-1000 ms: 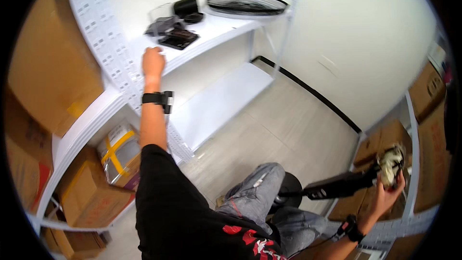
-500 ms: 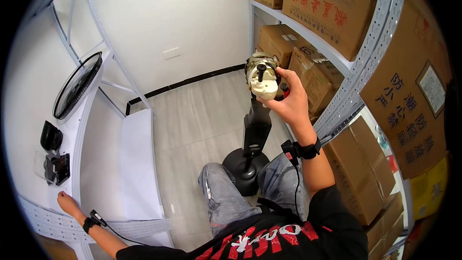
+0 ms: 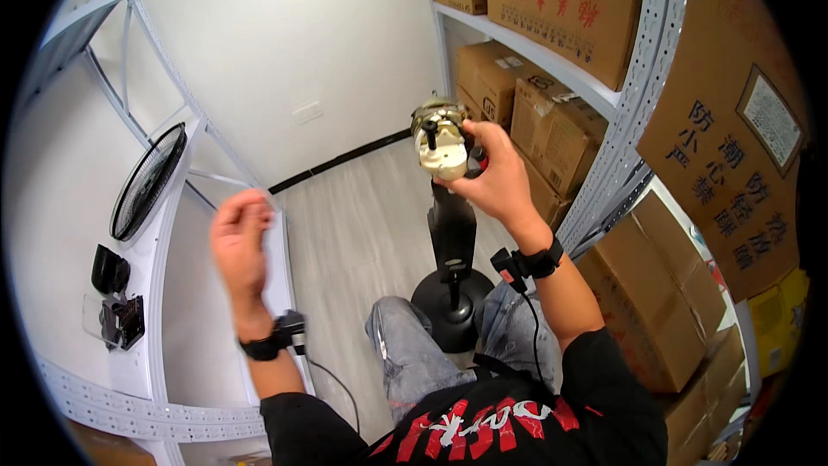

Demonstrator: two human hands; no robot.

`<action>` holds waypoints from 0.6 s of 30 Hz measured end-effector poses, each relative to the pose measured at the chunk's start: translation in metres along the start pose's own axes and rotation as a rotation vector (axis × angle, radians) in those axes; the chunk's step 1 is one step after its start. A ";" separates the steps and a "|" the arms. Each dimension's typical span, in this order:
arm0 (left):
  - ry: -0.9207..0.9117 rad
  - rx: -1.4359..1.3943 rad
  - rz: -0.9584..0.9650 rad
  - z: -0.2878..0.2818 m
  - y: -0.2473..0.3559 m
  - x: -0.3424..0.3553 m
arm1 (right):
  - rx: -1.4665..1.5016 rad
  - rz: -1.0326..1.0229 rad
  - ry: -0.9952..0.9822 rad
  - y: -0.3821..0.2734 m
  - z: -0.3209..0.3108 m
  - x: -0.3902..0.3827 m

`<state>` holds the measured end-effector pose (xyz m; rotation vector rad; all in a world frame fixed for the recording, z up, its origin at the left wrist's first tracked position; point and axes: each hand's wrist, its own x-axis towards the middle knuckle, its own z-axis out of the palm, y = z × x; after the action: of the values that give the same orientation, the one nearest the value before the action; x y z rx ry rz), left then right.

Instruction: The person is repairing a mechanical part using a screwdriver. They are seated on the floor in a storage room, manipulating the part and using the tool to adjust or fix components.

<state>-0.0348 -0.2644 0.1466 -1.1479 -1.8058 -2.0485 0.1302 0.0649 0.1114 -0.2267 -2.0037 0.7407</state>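
Note:
My right hand (image 3: 493, 179) grips a cream and brass fan motor head (image 3: 438, 140) on top of a black fan stand (image 3: 452, 237). The stand's round black base (image 3: 448, 309) rests on the floor between my knees. My left hand (image 3: 240, 242) is raised in mid-air to the left of the stand, fingers curled close together, pinching something too small to make out. Both wrists wear black bands with a small device.
A white metal shelf (image 3: 172, 293) on the left holds a black fan grille (image 3: 147, 181) and small black parts (image 3: 116, 298). Shelving (image 3: 604, 129) on the right is stacked with cardboard boxes (image 3: 561, 0). Pale wood floor (image 3: 362, 224) lies ahead.
My head has turned from the left shelf toward the stand. My left hand has come off the shelf edge and risen toward the middle. My right hand still holds the motor head.

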 end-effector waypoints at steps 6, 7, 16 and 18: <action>-0.293 -0.261 0.013 0.155 0.010 0.012 | 0.005 0.014 -0.041 0.004 -0.002 0.003; -0.297 -0.294 0.041 0.169 0.009 0.015 | 0.011 0.009 -0.040 0.006 -0.002 0.004; -0.150 -0.119 0.259 0.201 -0.013 0.015 | 0.050 0.033 -0.031 0.003 -0.004 0.001; -0.189 0.139 0.502 0.204 -0.001 0.020 | 0.054 0.052 -0.047 0.003 -0.005 0.002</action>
<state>0.0373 -0.0721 0.1517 -1.5979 -1.4991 -1.5504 0.1332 0.0701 0.1126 -0.2319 -2.0257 0.8392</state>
